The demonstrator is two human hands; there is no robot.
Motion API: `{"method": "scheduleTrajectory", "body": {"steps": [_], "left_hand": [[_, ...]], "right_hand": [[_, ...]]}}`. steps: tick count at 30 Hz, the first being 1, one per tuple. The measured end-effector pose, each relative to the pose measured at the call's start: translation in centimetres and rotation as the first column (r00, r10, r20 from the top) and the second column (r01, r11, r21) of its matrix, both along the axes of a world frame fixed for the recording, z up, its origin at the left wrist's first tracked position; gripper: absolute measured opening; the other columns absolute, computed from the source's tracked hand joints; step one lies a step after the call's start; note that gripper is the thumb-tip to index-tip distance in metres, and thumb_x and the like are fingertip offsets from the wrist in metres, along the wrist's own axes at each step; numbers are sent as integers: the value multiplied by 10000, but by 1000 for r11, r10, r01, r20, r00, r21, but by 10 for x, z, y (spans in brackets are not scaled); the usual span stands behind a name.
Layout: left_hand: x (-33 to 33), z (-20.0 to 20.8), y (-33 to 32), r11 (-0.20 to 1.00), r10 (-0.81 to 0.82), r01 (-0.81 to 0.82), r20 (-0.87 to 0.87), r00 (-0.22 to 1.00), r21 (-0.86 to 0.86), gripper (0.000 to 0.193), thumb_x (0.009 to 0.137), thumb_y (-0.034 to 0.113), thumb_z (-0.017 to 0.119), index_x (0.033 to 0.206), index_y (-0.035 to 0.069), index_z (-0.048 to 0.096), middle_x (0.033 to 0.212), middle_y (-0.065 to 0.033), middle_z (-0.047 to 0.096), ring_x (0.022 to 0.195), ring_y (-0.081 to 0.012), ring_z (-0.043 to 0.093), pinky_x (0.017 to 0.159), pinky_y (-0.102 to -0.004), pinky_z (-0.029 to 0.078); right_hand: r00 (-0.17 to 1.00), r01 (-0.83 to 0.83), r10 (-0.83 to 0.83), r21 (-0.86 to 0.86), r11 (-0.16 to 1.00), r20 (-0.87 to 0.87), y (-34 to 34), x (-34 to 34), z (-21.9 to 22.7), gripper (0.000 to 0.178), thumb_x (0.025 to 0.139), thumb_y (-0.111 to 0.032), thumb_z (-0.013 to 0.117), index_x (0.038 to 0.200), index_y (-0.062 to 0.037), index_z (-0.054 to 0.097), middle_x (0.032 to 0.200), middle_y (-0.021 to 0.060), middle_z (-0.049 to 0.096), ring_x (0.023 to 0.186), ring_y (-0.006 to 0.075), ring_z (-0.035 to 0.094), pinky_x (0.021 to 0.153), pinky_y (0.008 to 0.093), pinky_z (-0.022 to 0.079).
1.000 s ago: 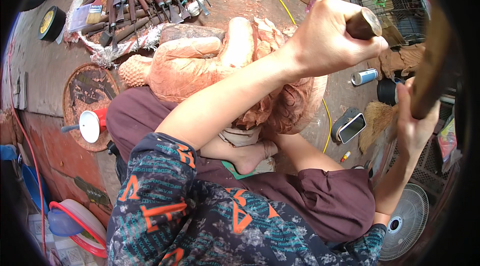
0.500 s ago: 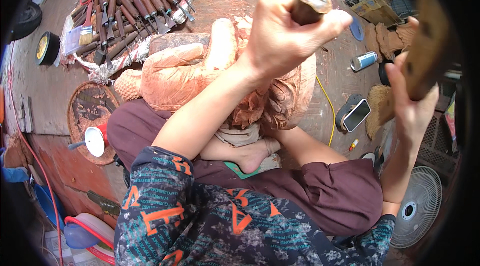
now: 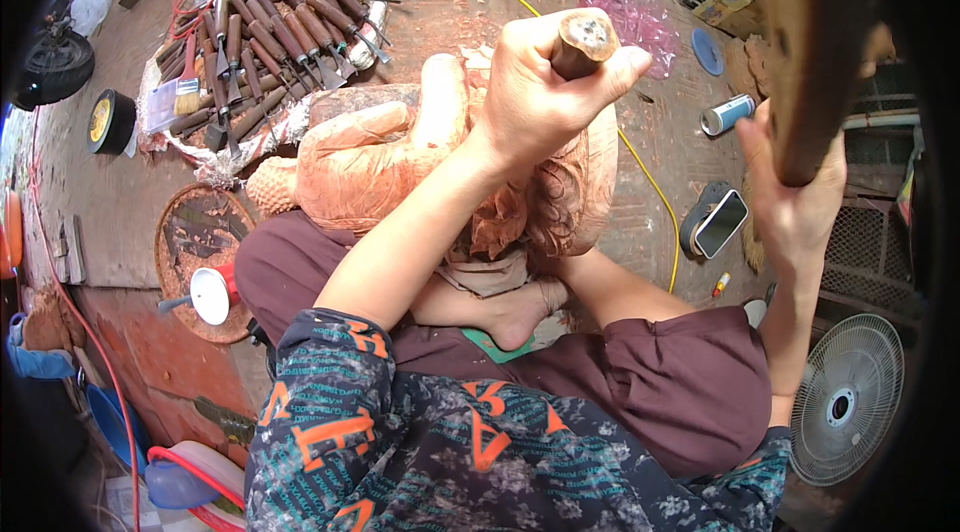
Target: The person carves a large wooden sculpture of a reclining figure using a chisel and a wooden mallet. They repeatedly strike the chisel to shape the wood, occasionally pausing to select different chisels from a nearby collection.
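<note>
My left hand (image 3: 525, 97) is closed round the dark wooden handle of a chisel (image 3: 585, 40), whose butt end points up. The chisel's blade is hidden below the fist. Beneath it a carved reddish-wood figure (image 3: 355, 172) lies on its side across my lap, with a knobbed head at the left and deep swirling carving at the right. Raised on the right, my right hand (image 3: 800, 207) grips a long brown wooden mallet (image 3: 815, 62), blurred and partly cut off at the top edge. The mallet stands apart from the chisel.
Many wooden-handled chisels (image 3: 290, 17) lie piled on a cloth at the upper left, beside a brush (image 3: 187, 92). Near my left knee are a round tray (image 3: 165, 262) and a red-and-white cup (image 3: 212, 294). On the right are a phone (image 3: 720, 225), a can (image 3: 728, 116) and a fan (image 3: 850, 402).
My left hand with the chisel has shifted left and slightly down. The mallet in my right hand has swung leftward and stands more upright. The view has shifted a little.
</note>
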State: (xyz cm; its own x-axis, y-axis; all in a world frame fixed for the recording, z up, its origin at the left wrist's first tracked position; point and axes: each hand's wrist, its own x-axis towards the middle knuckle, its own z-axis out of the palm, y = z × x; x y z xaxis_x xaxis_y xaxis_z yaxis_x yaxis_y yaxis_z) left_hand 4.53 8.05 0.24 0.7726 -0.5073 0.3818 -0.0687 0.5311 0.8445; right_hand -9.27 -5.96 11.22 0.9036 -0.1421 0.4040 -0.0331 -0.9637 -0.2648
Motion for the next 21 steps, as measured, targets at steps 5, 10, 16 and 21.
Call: {"method": "scheduleTrajectory", "body": {"steps": [5,10,16,21], "left_hand": [[3,1,19,979,-147,120,-161,976,-166,153,851,86,682,727,26,614,590,60,549,515,3,448,448,-189,340],[6,22,19,990,13,-20,-51,999,-140,143,920,91,576,790,51,532,486,45,385,358,-30,297,338,-211,216],[17,2,3,991,130,-127,145,981,-31,153,858,58,659,731,27,578,537,28,498,420,-19,397,386,-194,268],[23,19,12,971,122,-106,61,991,-212,211,874,117,649,700,44,553,526,40,469,440,-27,403,394,-204,297]], "right_hand": [[998,-31,40,156,987,-55,20,3,-29,566,750,111,622,1286,-30,510,1224,171,605,1165,230,575,977,325,435],[981,81,41,591,803,-190,13,-27,-85,350,828,-41,688,1137,3,530,786,11,566,724,105,547,697,253,446],[996,-59,-27,829,557,90,14,-24,-115,346,861,-61,642,1145,-22,447,849,63,543,789,153,543,735,303,454],[954,-242,-52,864,442,294,4,-21,-129,372,916,-163,600,1200,-70,380,939,103,525,927,208,515,923,401,405]]}}
